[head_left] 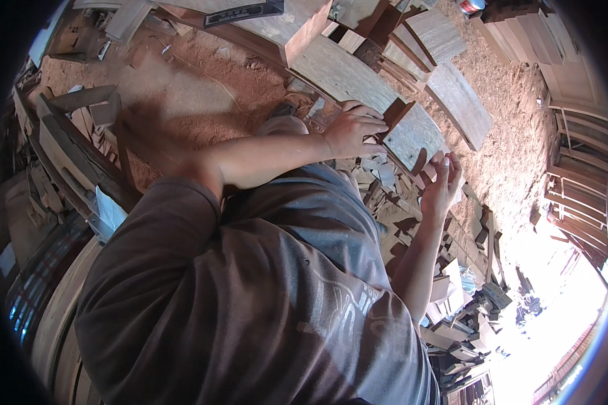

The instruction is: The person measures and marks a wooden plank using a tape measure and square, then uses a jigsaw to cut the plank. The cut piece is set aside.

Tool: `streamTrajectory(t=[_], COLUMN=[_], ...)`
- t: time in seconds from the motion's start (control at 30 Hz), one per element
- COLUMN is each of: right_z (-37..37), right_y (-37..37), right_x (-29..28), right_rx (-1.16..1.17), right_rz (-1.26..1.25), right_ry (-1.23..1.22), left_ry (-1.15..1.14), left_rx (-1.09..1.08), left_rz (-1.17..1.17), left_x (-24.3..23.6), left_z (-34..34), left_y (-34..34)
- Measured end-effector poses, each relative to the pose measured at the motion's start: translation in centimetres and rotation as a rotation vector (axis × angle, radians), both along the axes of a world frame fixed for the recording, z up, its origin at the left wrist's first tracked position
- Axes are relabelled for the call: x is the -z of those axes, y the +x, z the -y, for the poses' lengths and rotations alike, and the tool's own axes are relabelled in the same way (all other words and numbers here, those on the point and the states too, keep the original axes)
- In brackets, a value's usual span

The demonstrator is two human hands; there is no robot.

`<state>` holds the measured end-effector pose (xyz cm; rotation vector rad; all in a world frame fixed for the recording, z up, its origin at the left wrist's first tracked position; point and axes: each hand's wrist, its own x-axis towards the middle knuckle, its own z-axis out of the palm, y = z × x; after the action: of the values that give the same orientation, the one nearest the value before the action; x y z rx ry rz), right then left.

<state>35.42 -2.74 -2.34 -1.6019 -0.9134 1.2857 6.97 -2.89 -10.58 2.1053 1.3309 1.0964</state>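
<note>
A long, worn wooden board [344, 73] runs from upper left down to the right, ahead of my body. My left hand [355, 131] is at its near edge, fingers curled against a small reddish-brown piece of wood [397, 116] standing across the board. The fingertips and thumb meet that piece's near side, and part of the grip is hidden. At the board's right end is my right hand [442, 181], its fingers raised and apart, with nothing visible between them. A dark narrow shape lies on the board by the right fingertips; it may be a shadow.
Wood offcuts [402, 229] litter the ground below the board. Another plank [459, 104] lies beyond it on sawdust-covered ground. Stacked boards [534, 37] stand at the far right, and wooden frames [577, 182] line the right side. A black level-like tool [243, 12] rests at the top.
</note>
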Motion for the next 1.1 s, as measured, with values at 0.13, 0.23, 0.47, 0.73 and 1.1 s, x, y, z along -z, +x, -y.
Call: streamTrajectory(t=[0.13,0.23,0.47,0.73,1.1], right_z=[0.09,0.11,0.01,-0.1,-0.4], right_y=[0.19,0.38,0.56,0.44,0.41], right_x=[0.2,0.31,0.48,0.22,0.12], right_rx=[-0.009,-0.023,-0.07,-0.108,-0.086], right_rz=[-0.004,-0.008,0.046,0.037,0.046], right_ry=[0.015,0.028,0.025,0.026,-0.011], left_ry=[0.006,-0.006,-0.025,-0.041,-0.055], left_rx=[-0.012,-0.012,-0.005,-0.004,0.0], left_rz=[0.018,0.024,0.032,0.004,0.005], left_x=[0.27,0.42,0.16,0.24,0.62], left_z=[-0.13,-0.19,-0.1,-0.15,-0.28], left_y=[0.1,0.1,-0.04,-0.07,-0.07])
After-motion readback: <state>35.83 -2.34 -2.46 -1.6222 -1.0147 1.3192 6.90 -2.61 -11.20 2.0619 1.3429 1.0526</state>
